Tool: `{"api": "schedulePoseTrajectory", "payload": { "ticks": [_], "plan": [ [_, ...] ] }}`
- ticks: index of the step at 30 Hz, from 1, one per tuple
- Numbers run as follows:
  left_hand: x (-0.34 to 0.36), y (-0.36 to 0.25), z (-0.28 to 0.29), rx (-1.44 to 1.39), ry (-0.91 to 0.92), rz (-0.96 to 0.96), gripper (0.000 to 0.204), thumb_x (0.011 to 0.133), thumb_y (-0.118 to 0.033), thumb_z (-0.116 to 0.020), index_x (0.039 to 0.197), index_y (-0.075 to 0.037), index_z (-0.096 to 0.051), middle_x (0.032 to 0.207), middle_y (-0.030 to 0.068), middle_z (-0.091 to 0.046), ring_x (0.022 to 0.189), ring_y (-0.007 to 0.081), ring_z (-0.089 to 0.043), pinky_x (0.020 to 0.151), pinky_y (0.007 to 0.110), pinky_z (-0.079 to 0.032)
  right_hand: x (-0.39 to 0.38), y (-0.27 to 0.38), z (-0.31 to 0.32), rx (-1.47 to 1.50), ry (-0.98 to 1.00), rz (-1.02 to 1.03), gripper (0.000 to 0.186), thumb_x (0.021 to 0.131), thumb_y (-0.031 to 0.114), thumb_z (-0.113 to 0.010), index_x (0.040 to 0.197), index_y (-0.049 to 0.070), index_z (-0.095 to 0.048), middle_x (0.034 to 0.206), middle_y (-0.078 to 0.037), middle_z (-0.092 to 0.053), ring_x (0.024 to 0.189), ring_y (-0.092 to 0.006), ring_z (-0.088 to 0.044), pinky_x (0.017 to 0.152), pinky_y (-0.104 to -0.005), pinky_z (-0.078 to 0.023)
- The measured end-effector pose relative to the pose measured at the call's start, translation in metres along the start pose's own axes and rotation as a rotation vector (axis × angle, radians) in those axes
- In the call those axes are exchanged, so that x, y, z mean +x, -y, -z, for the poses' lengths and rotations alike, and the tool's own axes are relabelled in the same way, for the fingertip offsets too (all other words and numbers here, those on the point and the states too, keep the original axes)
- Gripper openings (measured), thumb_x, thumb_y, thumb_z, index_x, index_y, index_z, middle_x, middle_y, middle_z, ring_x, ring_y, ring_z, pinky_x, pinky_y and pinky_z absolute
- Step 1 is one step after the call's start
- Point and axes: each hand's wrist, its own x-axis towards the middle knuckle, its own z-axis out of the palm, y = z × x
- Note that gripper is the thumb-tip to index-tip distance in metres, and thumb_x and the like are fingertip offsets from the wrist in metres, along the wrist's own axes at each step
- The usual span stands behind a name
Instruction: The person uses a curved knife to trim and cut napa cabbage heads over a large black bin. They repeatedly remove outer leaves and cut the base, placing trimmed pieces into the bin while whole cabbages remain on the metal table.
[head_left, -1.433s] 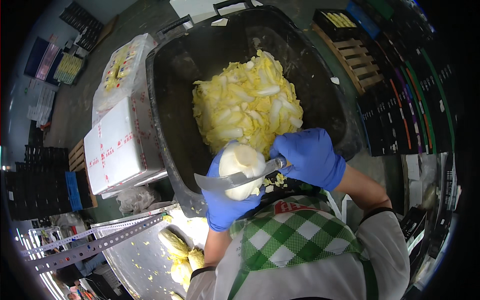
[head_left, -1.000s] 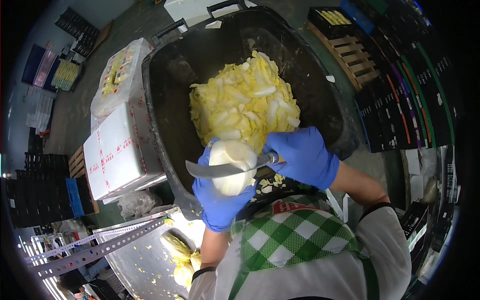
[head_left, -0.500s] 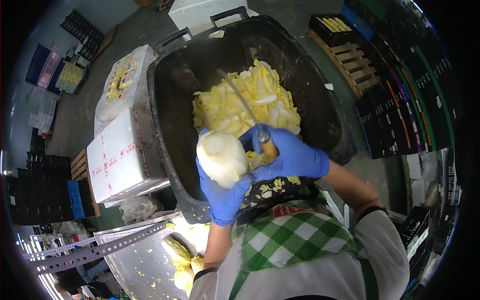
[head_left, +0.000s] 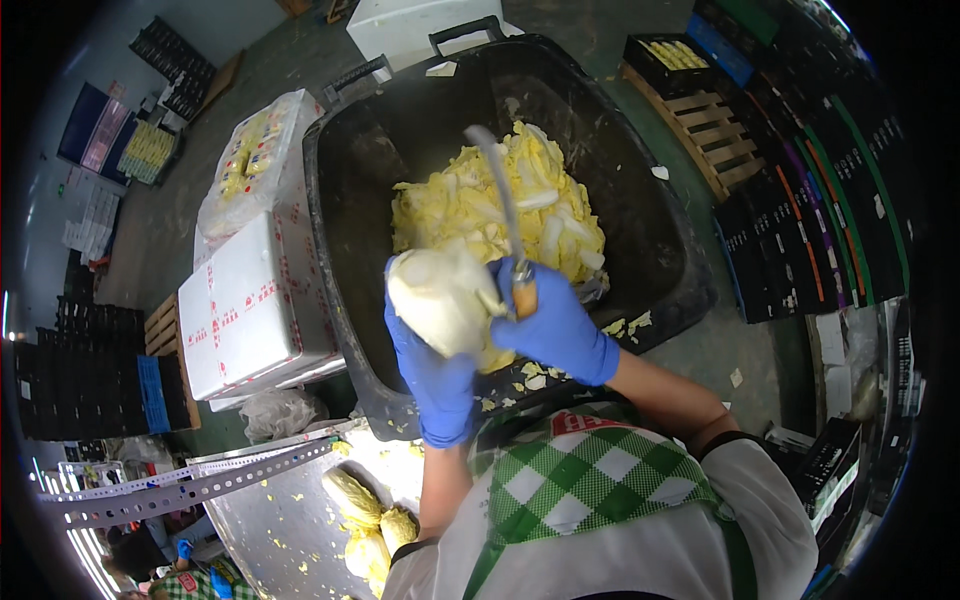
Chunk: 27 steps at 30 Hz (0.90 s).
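My left hand (head_left: 437,390), in a blue glove, is wrapped round a pale, peeled napa cabbage (head_left: 440,298), slightly blurred, over the near part of a large black bin (head_left: 345,205). In my right hand (head_left: 565,328), gloved too, is a knife with a wooden handle (head_left: 525,296). Its narrow blade (head_left: 505,195) points up and away, above the bin. The right fingers are near the cabbage's right side, where a leaf edge sticks out; whether they touch it I cannot tell. Below lies a heap of yellow and white cabbage leaves (head_left: 560,215).
Whole cabbages (head_left: 365,525) lie on a metal table (head_left: 275,520) at the lower left, beyond a perforated rail (head_left: 200,500). White foam boxes (head_left: 235,320) stand left of the bin. Stacked black crates (head_left: 780,240) and a wooden pallet (head_left: 700,125) are at right. A co-worker's gloved hand (head_left: 220,583) shows lower left.
The cabbage has turned and tilted in my left hand. My right hand has shifted slightly down and right, and the knife blade now stands more upright. A co-worker has come into view lower left.
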Motion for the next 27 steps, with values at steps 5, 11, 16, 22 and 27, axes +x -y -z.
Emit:
{"api": "schedulePoseTrajectory", "payload": {
  "ticks": [5, 11, 16, 22, 27],
  "plan": [
    [-0.011, 0.003, 0.000, -0.215, -0.093, 0.277, 0.072, 0.093, -0.043, -0.059, 0.144, 0.003, -0.038, 0.134, 0.0139, -0.053, 0.119, 0.0212, -0.054, 0.103, 0.036, -0.043, 0.003, -0.004, 0.007, -0.122, -0.179, 0.043, 0.021, 0.072, 0.000, -0.068, 0.080, 0.005, -0.050, 0.069, -0.001, -0.048, 0.066, -0.0088, -0.045, 0.062, -0.0263, -0.043],
    [-0.002, 0.016, 0.006, -0.454, -0.242, 0.309, 0.057, 0.092, -0.029, -0.068, 0.139, -0.004, -0.045, 0.126, 0.0101, -0.059, 0.110, 0.0204, -0.061, 0.093, 0.037, -0.053, -0.003, 0.023, 0.019, -0.215, -0.168, -0.099, 0.047, 0.068, 0.030, -0.088, 0.090, 0.002, -0.057, 0.068, -0.009, -0.057, 0.060, -0.0199, -0.057, 0.061, -0.0340, -0.050],
    [-0.002, 0.012, -0.001, -0.325, -0.232, 0.239, 0.063, 0.088, -0.018, -0.071, 0.143, -0.006, -0.042, 0.129, 0.0077, -0.054, 0.117, 0.0194, -0.053, 0.101, 0.035, -0.044, 0.002, 0.017, 0.011, -0.398, 0.144, 0.145, 0.063, 0.065, 0.032, -0.088, 0.111, 0.001, -0.058, 0.093, -0.016, -0.065, 0.084, -0.0303, -0.068, 0.076, -0.0368, -0.053],
    [0.002, 0.020, 0.001, -0.270, -0.296, 0.080, 0.057, 0.089, -0.015, -0.067, 0.139, -0.005, -0.043, 0.131, 0.0113, -0.052, 0.118, 0.0226, -0.053, 0.103, 0.038, -0.044, -0.003, -0.004, -0.005, -0.442, -0.064, 0.304, 0.044, 0.066, 0.017, -0.079, 0.103, 0.001, -0.061, 0.082, -0.015, -0.066, 0.073, -0.0283, -0.067, 0.068, -0.0371, -0.053],
    [0.003, 0.019, 0.023, -0.397, -0.501, 0.340, 0.068, 0.091, -0.057, -0.056, 0.141, -0.011, -0.045, 0.130, 0.0116, -0.056, 0.110, 0.0280, -0.059, 0.097, 0.043, -0.048, 0.032, -0.013, 0.030, -0.683, -0.161, 0.249, 0.041, 0.071, 0.019, -0.076, 0.105, 0.001, -0.063, 0.083, -0.019, -0.067, 0.070, -0.0348, -0.067, 0.063, -0.0387, -0.054]
  ]
}}
